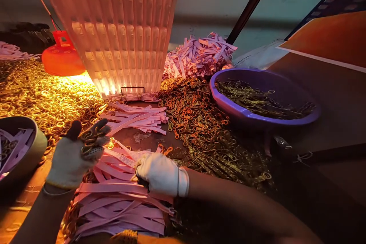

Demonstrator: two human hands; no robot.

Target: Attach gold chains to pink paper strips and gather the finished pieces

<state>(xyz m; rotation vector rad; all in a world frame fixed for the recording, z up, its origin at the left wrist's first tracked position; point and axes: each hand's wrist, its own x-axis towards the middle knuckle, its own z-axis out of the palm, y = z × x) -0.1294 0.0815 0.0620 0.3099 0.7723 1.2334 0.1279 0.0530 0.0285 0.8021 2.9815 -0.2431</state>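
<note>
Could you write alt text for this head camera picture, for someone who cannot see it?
Two gloved hands work over a heap of pink strips: the left hand grips a few metal rings, the right hand presses on the strips. Golden rings cover the table, and a purple basin holds more.

Two gloved hands work over a heap of pink strips [120, 198] on the worktop [328, 129]. The left hand [71, 160], raised left of the heap, pinches a bunch of brass rings [90, 139]. The right hand [161, 173] presses down on the heap's right edge. Beyond the heap lie loose rings [206, 129], and past them stands a purple basin [263, 95]. A ribbed plastic tray [120, 26] leans upright behind the heap.
</note>
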